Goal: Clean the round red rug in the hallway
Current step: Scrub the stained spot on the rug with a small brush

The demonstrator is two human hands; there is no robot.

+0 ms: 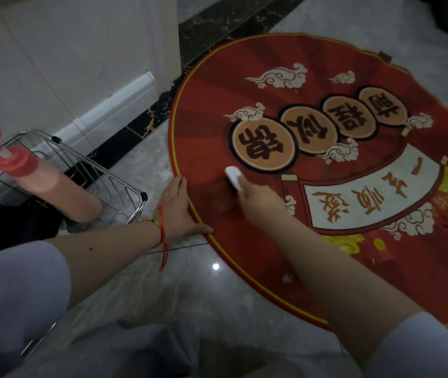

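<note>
The round red rug (313, 64), printed with clouds, characters and a yellow border, lies flat on the grey marble floor. My right hand (258, 200) grips a small white brush (233, 175) and holds it down on the rug's left part, where a darker patch shows. My left hand (179, 208) lies flat with straight fingers across the rug's left edge, pressing it to the floor. A small white speck (286, 278) sits on the rug near its front edge.
A wire basket (124, 186) stands on the floor to the left, holding a pink pump bottle (40, 175) that leans over. White cabinet panels (67, 64) and a dark marble strip (217, 31) run behind. My knees in light clothing fill the foreground.
</note>
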